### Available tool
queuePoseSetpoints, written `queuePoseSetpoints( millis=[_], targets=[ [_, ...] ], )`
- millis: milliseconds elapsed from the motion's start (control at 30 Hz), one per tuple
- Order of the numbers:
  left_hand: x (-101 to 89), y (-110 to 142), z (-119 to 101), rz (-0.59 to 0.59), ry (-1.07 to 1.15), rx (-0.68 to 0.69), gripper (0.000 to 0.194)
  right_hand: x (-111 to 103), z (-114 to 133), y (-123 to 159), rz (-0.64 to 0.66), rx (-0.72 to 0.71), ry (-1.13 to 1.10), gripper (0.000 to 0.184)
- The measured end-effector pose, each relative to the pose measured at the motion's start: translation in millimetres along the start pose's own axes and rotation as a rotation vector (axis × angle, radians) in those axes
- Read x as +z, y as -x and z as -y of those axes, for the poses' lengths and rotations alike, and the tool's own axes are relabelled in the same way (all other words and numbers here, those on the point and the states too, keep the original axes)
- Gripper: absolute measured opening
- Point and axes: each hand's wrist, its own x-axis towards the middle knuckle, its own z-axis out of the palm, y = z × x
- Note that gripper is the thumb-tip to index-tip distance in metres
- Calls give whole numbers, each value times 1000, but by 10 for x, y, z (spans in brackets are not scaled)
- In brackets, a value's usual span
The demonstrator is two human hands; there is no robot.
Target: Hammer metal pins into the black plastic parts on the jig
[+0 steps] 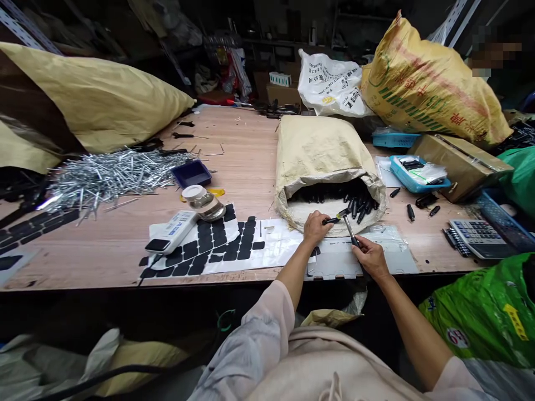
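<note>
My left hand point(316, 227) is closed around a small black handle-like part point(330, 221), held level in front of the sack's mouth. In my right hand point(373, 257) is a hammer point(349, 229) with a metal shaft and a black grip. Its small head, yellowish at one end, is right by the tip of the black part; whether they touch I cannot tell. Behind both hands lies a tan woven sack point(320, 145), its mouth toward me. Several similar black parts point(358, 206) rest inside the opening.
Metal rods point(112, 175) are heaped at left near a dark blue tray point(191, 174). A lidded jar point(204, 203), a white device point(172, 233) and black pads point(209, 239) lie nearer. Right are a blue basket point(443, 182), a carton point(455, 161) and a calculator point(480, 238).
</note>
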Motion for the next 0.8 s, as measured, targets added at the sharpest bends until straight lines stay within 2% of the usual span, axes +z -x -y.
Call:
queuePoseSetpoints(
  millis=[133, 300, 400, 500, 633, 733, 800],
  targets=[
    [-2, -2, -6, 8, 13, -7, 16, 30, -32, 15, -12, -1, -44, 50],
    [5, 3, -12, -15, 20, -16, 16, 86, -25, 20, 68, -51, -8, 43],
    [8, 20, -6, -31, 34, 1, 17, 80, -69, 3, 76, 36, -144, 47],
    [8, 24, 14, -26, 47, 8, 17, 42, -115, -34, 22, 135, -334, 54],
    [-11, -4, 42, -26, 152, 24, 15, 17, -97, -85, -61, 155, -447, 54],
    [-64, 70, 7, -137, 322, 83, 16, 35, -57, -98, -52, 164, -456, 56],
    [-116, 258, -41, -230, 395, 164, 18, 50, -45, -98, -37, 171, -455, 57]
  ],
)
